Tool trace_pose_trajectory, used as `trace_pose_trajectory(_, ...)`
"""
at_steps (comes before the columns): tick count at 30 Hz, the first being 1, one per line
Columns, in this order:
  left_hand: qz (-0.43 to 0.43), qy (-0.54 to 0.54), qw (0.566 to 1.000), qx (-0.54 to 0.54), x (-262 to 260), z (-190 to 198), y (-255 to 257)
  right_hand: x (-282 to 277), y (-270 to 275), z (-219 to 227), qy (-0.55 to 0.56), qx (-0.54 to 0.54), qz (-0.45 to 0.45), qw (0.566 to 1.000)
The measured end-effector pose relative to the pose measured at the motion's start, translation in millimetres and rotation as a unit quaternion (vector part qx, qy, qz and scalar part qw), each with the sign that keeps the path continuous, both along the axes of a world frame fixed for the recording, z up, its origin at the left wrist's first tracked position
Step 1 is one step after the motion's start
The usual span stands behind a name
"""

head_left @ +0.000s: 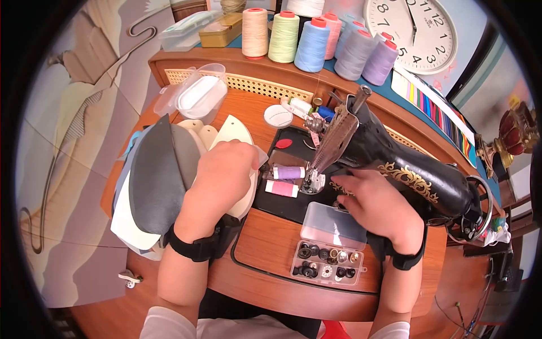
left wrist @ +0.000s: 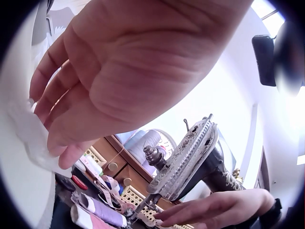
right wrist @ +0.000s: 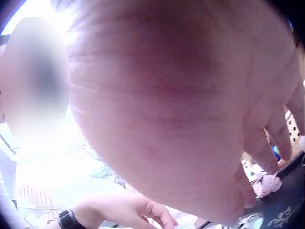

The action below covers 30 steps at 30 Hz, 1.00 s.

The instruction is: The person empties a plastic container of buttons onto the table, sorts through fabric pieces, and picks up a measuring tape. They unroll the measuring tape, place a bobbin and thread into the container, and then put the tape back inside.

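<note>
My left hand [head_left: 228, 172] is over a pile of curved sheet pieces, among them a dark grey piece [head_left: 155, 181] and a cream piece [head_left: 234, 131]. Its fingers bend round a translucent whitish piece [left wrist: 35, 143], whose kind I cannot tell. At the black sewing machine [head_left: 389, 141], my right hand [head_left: 375, 203] hovers palm down beside the needle area, fingers loosely extended and nothing in them. A purple thread spool [head_left: 289, 173] and a pink thread spool [head_left: 282, 189] lie left of the presser foot [head_left: 312, 183].
Near the front edge, a clear compartment box [head_left: 328, 264] of buttons and snaps stands with its lid raised. Behind are a plastic container [head_left: 202, 99], a round white dish [head_left: 278, 116] and a red oval piece [head_left: 283, 143]. Large thread cones [head_left: 311, 45] line the back shelf.
</note>
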<state>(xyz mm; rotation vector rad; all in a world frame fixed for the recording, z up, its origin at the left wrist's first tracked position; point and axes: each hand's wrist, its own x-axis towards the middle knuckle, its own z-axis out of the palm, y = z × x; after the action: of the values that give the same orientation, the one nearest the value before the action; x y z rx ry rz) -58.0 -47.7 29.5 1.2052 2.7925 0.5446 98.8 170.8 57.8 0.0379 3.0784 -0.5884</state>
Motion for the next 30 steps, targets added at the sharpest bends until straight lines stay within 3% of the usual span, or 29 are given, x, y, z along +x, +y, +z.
trace_pose_trajectory(2,0.007,0.019,1.0,0.021,-1,0,-2,9,-14,5,0.026,0.08,0.041,0.996)
trace_pose_trajectory(6,0.021,0.045,0.998,0.033,-3,-3,-8,20,-48,30,-0.044,0.043,0.066,0.996)
trace_pose_trajectory(7,0.024,0.063,0.996,0.053,-4,-4,-9,20,-52,25,0.018,0.047,0.092,0.994)
trace_pose_trajectory(12,0.037,0.046,0.998,0.0,-4,2,-8,-20,-85,14,0.071,0.08,0.132,0.985)
trace_pose_trajectory(16,0.043,0.026,0.999,0.0,-5,7,-6,-63,-107,-15,0.026,0.23,0.068,0.971)
trace_pose_trajectory(19,0.061,0.005,0.998,-0.011,-7,8,-2,-91,-116,-30,-0.012,0.263,0.018,0.965)
trace_pose_trajectory(23,0.084,-0.007,0.996,-0.009,-9,9,-1,-107,-119,-33,-0.006,0.247,-0.009,0.969)
trace_pose_trajectory(30,0.054,-0.012,0.998,0.019,-9,2,-1,-111,-118,-42,-0.002,0.24,-0.028,0.97)
